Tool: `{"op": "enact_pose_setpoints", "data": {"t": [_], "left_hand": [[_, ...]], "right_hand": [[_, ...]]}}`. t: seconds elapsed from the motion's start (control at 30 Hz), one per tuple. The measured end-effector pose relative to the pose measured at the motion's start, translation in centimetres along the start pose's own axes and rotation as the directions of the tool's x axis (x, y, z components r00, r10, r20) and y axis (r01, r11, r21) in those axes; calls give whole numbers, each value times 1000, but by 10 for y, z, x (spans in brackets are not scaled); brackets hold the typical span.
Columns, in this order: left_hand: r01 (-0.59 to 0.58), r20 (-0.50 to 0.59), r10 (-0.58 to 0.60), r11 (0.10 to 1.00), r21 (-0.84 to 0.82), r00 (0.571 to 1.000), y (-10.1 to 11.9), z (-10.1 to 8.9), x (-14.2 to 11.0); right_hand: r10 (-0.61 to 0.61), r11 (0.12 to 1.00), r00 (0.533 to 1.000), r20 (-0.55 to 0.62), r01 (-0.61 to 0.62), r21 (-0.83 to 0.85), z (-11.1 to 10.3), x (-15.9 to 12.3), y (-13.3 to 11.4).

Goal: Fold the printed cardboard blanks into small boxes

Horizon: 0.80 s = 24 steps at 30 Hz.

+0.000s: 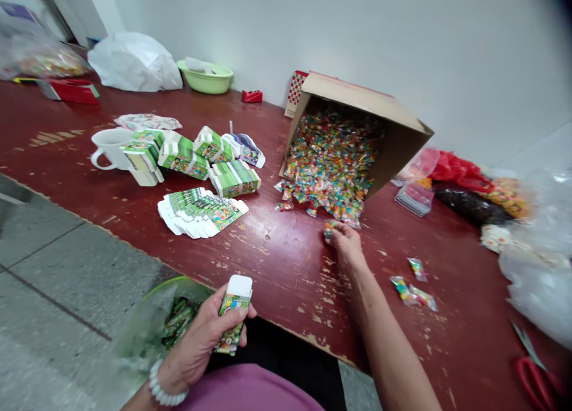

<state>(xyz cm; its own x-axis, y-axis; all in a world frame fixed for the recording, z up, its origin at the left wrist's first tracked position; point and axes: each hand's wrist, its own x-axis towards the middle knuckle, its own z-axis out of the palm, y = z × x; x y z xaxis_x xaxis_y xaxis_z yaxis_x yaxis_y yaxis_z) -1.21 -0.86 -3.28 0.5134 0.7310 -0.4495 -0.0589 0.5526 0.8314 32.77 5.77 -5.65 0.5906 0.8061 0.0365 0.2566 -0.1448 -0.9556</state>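
My left hand (212,327) is wrapped round a small green printed carton (235,313), its white end flap standing up, held over my lap at the table's front edge. Pinched in the fingers of my right hand (346,243) is a small clear packet of colourful candy (329,229), just above the table. Behind that hand a cardboard box (357,95) lies on its side, with a heap of similar candy packets (330,161) spilling from its mouth. Flat green cartons (201,211) lie fanned out to the left, in front of several banded carton stacks (235,178).
A white mug (111,149) stands left of the stacks. Loose candy packets (402,289) lie right of my right arm, and red-handled scissors (534,381) at the lower right. Plastic bags (540,274) crowd the right side. Below the table edge, a green-rimmed bin (152,301) holds green cartons.
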Motion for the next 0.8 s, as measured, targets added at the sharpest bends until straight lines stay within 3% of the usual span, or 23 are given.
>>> {"op": "enact_pose_setpoints", "data": {"t": [0.2,0.33,0.4,0.57,0.8], "left_hand": [[-16,19,16,1000,2,1000,2,6,-5],[-4,19,4,1000,8,1000,1,10,-10],[3,28,-3,1000,9,1000,0,12,-13],[-15,43,14,1000,18,999,1,19,-18],[-103,-105,100,994,-29,989,3,36,-19]], "right_hand": [[157,879,968,196,-228,418,-4,-60,-20],[229,647,908,350,-411,643,3,-93,-32],[230,579,894,384,-443,685,6,-104,-39],[203,550,889,411,-451,703,11,-129,-55],[194,589,894,404,-436,681,27,-164,-67]]}}
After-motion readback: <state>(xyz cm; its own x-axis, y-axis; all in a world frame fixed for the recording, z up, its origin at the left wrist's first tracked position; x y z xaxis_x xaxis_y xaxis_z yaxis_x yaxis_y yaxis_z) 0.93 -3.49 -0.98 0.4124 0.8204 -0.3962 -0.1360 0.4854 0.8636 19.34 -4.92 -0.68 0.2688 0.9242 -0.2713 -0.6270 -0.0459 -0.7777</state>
